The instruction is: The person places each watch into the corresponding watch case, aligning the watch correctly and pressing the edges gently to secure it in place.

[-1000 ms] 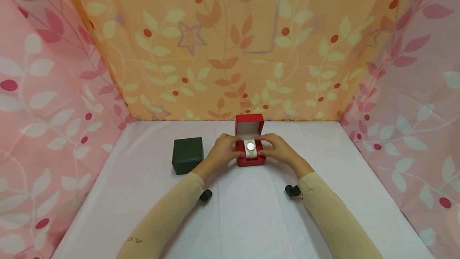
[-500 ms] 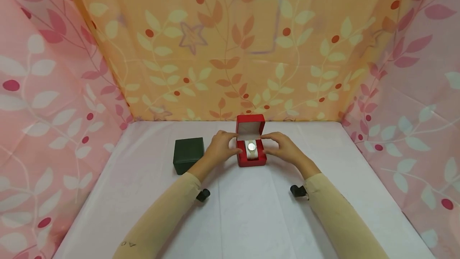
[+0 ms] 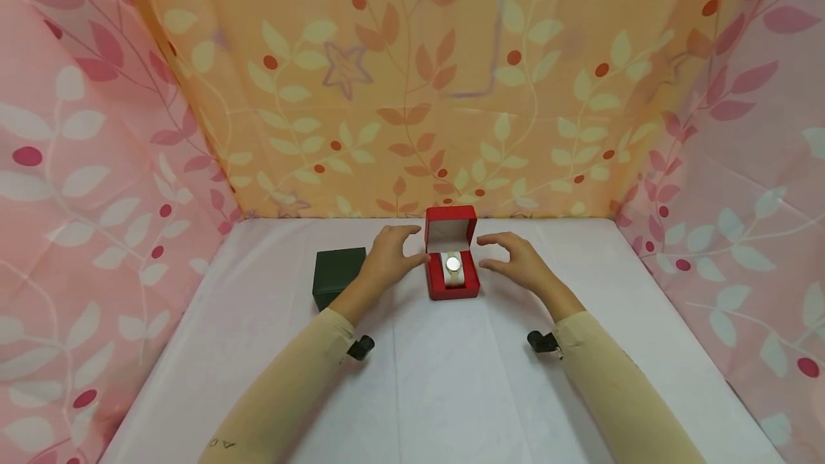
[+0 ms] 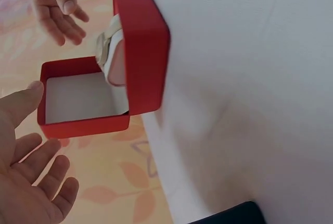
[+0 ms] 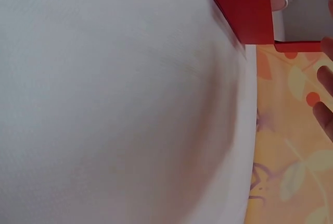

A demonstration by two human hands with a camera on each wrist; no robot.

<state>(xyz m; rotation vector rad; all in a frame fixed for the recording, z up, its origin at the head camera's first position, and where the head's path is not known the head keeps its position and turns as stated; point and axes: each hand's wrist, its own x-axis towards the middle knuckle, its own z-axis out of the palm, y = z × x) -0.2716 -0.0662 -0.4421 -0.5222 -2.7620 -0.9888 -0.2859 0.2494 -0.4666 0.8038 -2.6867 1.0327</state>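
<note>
A red watch box (image 3: 454, 293) stands on the white-covered table with its lid raised, showing a pale lining. Inside it a wristwatch (image 3: 453, 264) with a round bright face and light strap is wrapped round a white cushion. My left hand (image 3: 389, 256) is at the box's left side, fingers spread and holding nothing, its thumb tip close to the edge. On the other side my right hand (image 3: 520, 262) is a little apart from the box, fingers and thumb parted. The left wrist view shows the red lid (image 4: 83, 126) between both hands.
A dark green closed box (image 3: 338, 274) sits left of the red one, partly behind my left wrist. Patterned cloth walls, orange at the back (image 3: 412, 156) and pink at the sides, border the table. A small black camera hangs at each wrist.
Both hands have let go of the cushion with the watch and drawn outward, the left to the left and the right to the right. The watch stays in the red box.
</note>
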